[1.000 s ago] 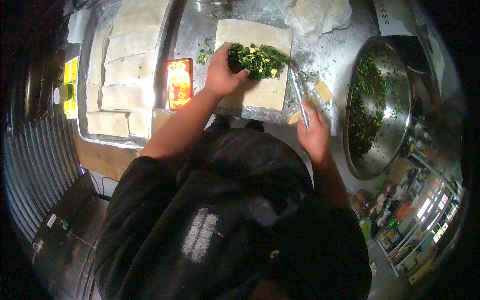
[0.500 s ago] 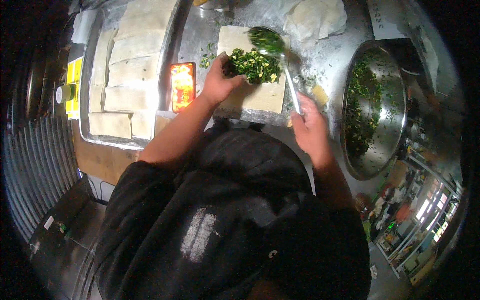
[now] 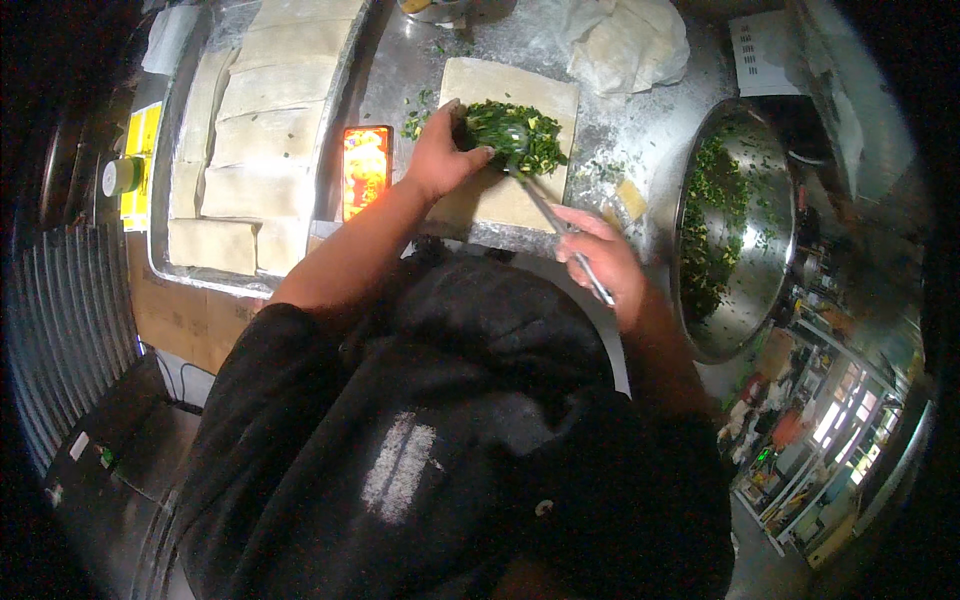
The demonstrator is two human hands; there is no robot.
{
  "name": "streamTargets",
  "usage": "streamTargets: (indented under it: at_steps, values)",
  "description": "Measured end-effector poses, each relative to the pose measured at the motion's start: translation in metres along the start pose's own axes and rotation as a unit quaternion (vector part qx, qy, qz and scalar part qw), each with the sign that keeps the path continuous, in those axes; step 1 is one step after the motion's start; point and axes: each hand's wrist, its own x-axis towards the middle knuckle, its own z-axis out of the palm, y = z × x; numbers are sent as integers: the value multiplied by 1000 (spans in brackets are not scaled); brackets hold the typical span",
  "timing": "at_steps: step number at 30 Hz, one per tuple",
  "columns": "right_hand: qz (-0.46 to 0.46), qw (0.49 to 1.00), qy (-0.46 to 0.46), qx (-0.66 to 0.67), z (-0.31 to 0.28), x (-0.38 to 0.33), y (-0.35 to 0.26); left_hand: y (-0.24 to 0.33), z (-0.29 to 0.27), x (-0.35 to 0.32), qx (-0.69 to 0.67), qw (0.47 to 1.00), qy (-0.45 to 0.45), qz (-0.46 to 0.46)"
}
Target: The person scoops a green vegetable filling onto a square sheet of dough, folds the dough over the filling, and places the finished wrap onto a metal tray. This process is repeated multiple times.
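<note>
A square sheet of pale dough (image 3: 505, 205) lies on the floured metal table, with a mound of chopped green filling (image 3: 545, 150) with yellow bits across its middle. My left hand (image 3: 440, 160) is cupped at the mound's left side, thumb and fingers apart, fingertips against the greens. In my right hand (image 3: 608, 260) is the handle of a metal spoon (image 3: 543, 207). The spoon's head is down in the filling, partly blurred and hidden among the greens. To the right stands a large steel bowl (image 3: 772, 240) holding more of the chopped filling along its left side.
On the left, a metal tray (image 3: 337, 100) holds several dough sheets (image 3: 262, 135). A lit orange-red screen (image 3: 367, 172) sits beside it. Crumpled white cloth or dough (image 3: 635, 45) lies at the back. A small yellow piece (image 3: 631, 199) and scattered greens are near the bowl.
The spoon has come down from above the dough's far right part into the mound, its handle now slanting lower. Greens from it have joined the mound. My left hand stays at the mound's left side.
</note>
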Motion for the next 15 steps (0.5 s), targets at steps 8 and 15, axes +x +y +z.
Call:
streamTargets:
  at_steps: [8,15]
  values:
    - [-53,984,115,-128,-9,-16,14,1,2,-20,20,1000,-18,-1]
    - [-250,837,220,-435,-15,6,-10,-1,5,-27,12,1000,7,-3]
